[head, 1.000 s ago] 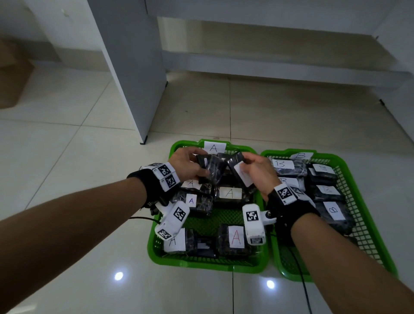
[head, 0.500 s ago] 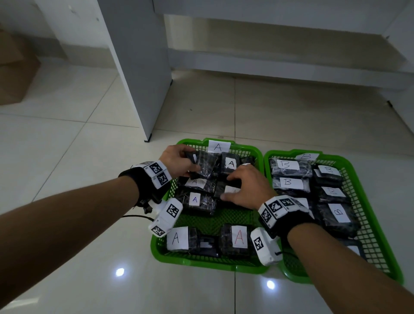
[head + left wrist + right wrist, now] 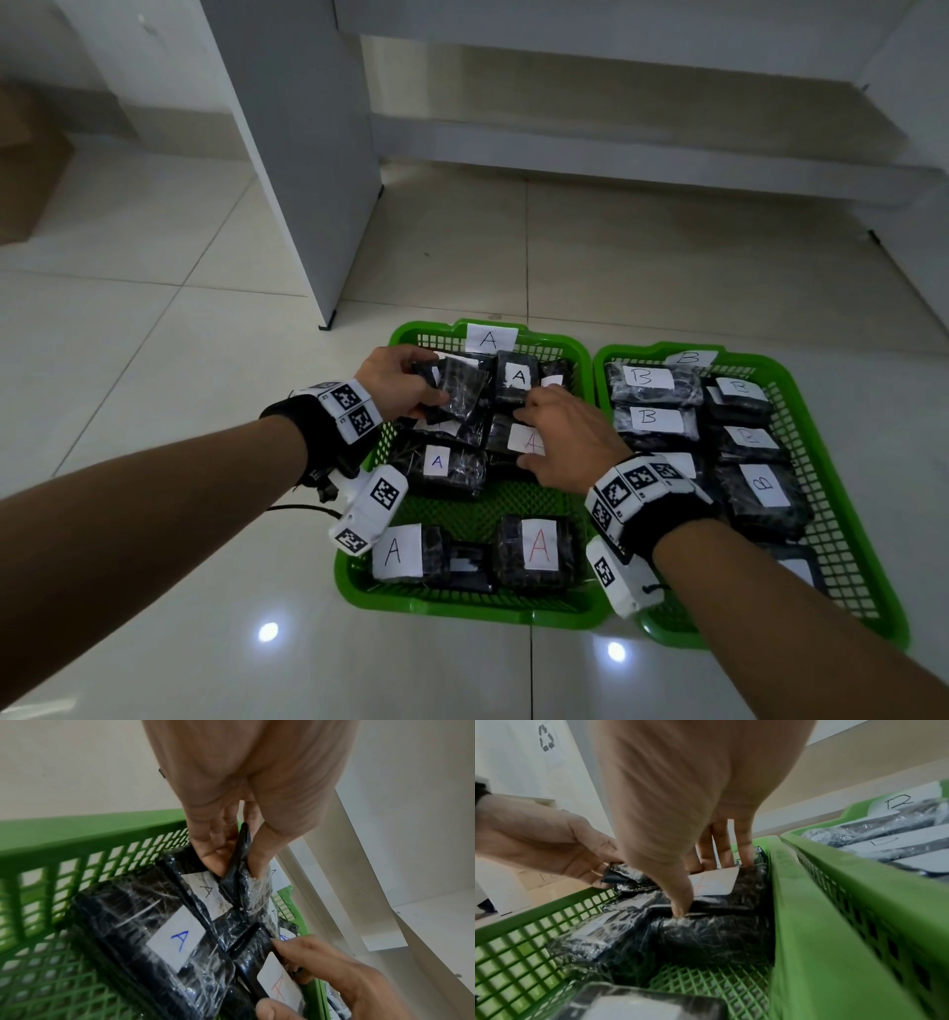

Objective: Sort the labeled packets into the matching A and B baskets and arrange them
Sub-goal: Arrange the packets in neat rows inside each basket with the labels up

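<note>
Red "A" packet (under right hand)

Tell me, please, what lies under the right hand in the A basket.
The right hand holds a red-lettered A packet lying on dark packets; anything deeper in the basket is hidden.

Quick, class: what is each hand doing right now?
Left hand pinches a black packet.
Right hand grips the red-A packet by its edges.

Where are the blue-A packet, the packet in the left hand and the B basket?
blue-A packet (image 3: 436,461), head view, white label.
packet (image 3: 460,393) in the left hand (image 3: 393,381), head view, wrapped face.
B basket (image 3: 629,351), head view, far rim.
</note>
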